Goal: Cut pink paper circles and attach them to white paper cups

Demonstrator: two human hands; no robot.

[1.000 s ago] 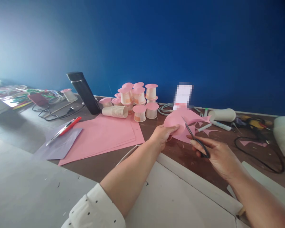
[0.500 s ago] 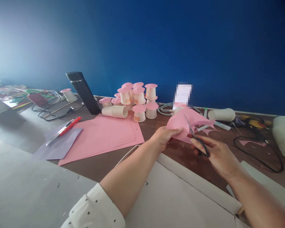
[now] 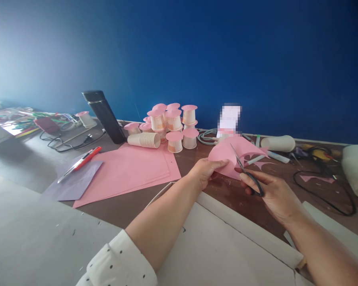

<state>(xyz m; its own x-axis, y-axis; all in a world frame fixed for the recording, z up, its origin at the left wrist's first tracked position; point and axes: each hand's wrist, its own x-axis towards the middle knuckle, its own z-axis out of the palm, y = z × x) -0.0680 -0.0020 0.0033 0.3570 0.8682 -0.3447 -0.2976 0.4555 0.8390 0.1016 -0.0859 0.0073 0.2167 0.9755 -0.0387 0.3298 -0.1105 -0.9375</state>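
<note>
My left hand [image 3: 205, 171] pinches a curved piece of pink paper [image 3: 226, 155] held above the brown table [image 3: 226, 192]. Black-handled scissors [image 3: 247, 173] are gripped in my right hand [image 3: 273, 192], their blades reaching into the pink paper from the right. Both hands hover close together near the table's middle. A pile of small paper cups with pink round lids [image 3: 173, 123] stands behind my left hand, next to a lying stack of plain cups [image 3: 144, 140].
Pink sheets [image 3: 131, 169] and a purple sheet [image 3: 74, 178] with a red utility knife [image 3: 83, 159] lie at left. A black flask [image 3: 104, 116] leans at the back. Cables, markers, a white roll [image 3: 279, 143] and pink scraps lie at right. White boards [image 3: 47, 238] cover the foreground.
The pink paper has turned a little in my left hand and shifted slightly right, and the scissors have advanced along it. The arms stay nearly in place.
</note>
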